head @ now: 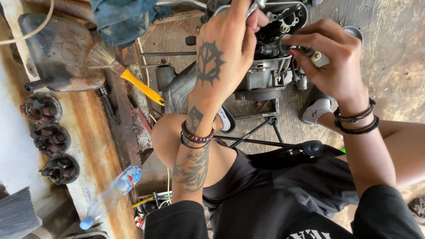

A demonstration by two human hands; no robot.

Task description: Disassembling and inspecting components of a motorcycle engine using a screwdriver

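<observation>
At the top centre of the head view, a grey and black metal engine block (270, 66) sits on the worn wooden floor (389, 53), between the person's bare knees. Left hand (223, 55), tattooed on its back, grip clamped on a thin silver metal tool shaft (253, 8) at the engine's top edge; tool's end runs out of frame, can't tell what kind it is. Right hand (332, 62) grip pinched together on a small dark cylindrical part with a yellowish tip (305, 51), held against the engine's right side. Both hands touch the engine area, close together. Dark bead bracelets on left wrist (196, 137), black cord bands on right wrist (356, 119). Left of the engine, a paintbrush with pale bristles and a yellow plastic handle (128, 77) lies on a rusty metal ledge (95, 128). Further left, three round dark coil-like parts (51, 139) in a row on a pale surface. A clear plastic bottle with a blue cap (110, 194) lies tilted at the lower left. Blue crumpled cloth (121, 17) at top, just behind the brush. A foot in a white sock (316, 110) rests under the right hand
</observation>
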